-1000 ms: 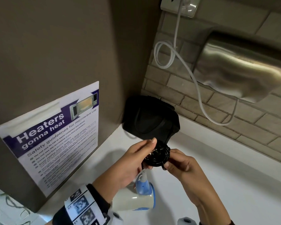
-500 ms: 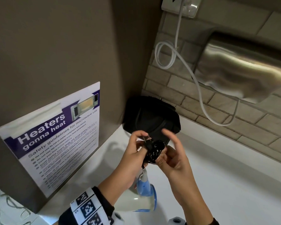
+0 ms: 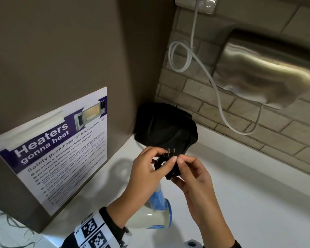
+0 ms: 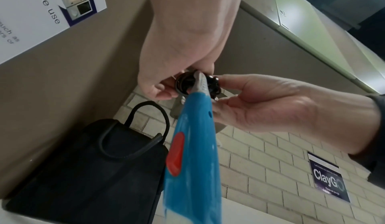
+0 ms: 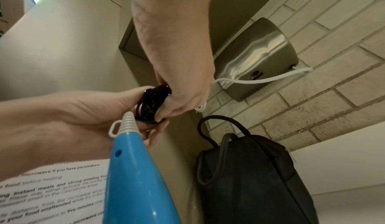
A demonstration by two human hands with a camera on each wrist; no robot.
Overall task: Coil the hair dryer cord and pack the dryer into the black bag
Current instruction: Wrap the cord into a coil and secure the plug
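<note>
Near the centre of the head view, both hands meet over the white counter [image 3: 249, 203], pinching a small black coil of cord [image 3: 166, 165] between them. The left hand [image 3: 147, 169] curls its fingers round the coil's left side, and the right hand [image 3: 191, 178] grips the right side with thumb and fingertips. Two plug pins stick up above the coil. The blue-and-white hair dryer [image 3: 157, 213] hangs just below the hands, handle uppermost. Behind them, the black bag [image 3: 166, 127] stands in the corner against the brick wall.
</note>
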